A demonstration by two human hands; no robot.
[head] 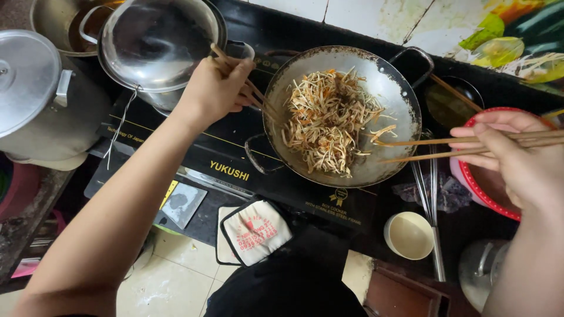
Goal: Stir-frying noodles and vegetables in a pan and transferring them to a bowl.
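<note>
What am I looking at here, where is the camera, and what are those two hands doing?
There is no machine here, only a person cooking. The single picture comes from a camera worn on that person's head, looking down, so the arms reach in from the bottom edge.

The left hand holds a pair of chopsticks at the rim of a wok. The right hand holds a second pair of chopsticks, tips pointing into the wok. Inside is a heap of thin pale and orange strips.

The wok sits on a black cooktop. Around it: a pot with a glass lid, a metal pot, a red bowl, a small cream bowl, a whisk and a pot holder.
</note>
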